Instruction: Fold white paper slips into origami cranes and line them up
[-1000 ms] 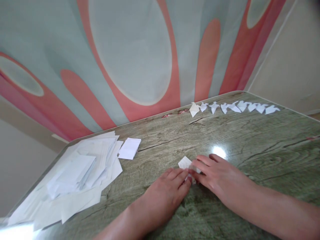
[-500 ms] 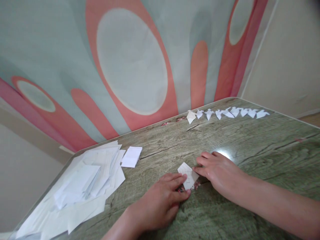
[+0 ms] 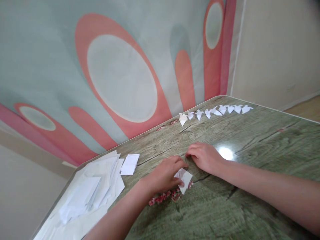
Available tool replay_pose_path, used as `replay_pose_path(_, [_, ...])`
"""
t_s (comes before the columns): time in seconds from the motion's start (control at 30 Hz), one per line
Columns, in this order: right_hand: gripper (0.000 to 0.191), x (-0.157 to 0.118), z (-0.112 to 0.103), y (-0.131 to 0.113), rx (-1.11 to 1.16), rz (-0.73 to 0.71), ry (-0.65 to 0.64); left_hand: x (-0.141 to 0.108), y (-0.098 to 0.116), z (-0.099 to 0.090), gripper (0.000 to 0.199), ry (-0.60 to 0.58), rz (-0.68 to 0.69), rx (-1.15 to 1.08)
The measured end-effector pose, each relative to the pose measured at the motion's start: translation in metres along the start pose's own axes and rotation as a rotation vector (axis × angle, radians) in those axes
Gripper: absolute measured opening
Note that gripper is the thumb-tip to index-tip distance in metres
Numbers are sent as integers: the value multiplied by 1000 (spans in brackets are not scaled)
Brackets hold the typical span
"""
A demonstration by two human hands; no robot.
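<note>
Paper (image 3: 186, 179), seemingly part-folded, is pinched by the left hand (image 3: 163, 174), the right hand's (image 3: 206, 158) grip unclear, with nine folded figures (image 3: 199, 114) apparently done beyond.

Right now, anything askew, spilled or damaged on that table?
No spill or damage visible. The paper pile at left is untidy, its sheets fanned at uneven angles. Leftmost folded-paper figure in the back row looks cream; the others are white.
</note>
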State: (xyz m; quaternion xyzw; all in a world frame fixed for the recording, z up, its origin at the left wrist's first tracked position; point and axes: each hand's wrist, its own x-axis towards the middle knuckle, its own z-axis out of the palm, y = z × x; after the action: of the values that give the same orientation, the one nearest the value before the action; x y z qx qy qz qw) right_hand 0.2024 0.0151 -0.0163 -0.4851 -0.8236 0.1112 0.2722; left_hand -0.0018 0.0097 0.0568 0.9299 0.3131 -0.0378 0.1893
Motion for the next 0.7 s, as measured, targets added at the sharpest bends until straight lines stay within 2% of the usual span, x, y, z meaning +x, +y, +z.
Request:
replay_pose_path(0.17, [29, 3, 3, 5, 76, 18, 8, 6, -10, 4, 46, -42, -123, -46])
replay_pose_path(0.27, [29, 4, 4, 2, 144, 41, 19, 2, -17, 11, 30, 1, -131, -126])
replay_pose_path(0.37, [24, 1, 3, -10, 237, 41, 6, -4, -19, 20, 14, 215, -206, -256])
replay_pose_path(0.5, [16, -6, 3, -30, 336, -5, -33, -11, -13, 32, 8, 514, -336, -358])
replay_pose_path(0.6, [9, -10, 4, -34, 328, -62, 42, -16, -5, 37, 3, 654, -221, -345])
replay_pose_path(0.7, [10, -10, 4, -32, 285, -113, 79, -23, 1, 39, 11, 692, -120, -237])
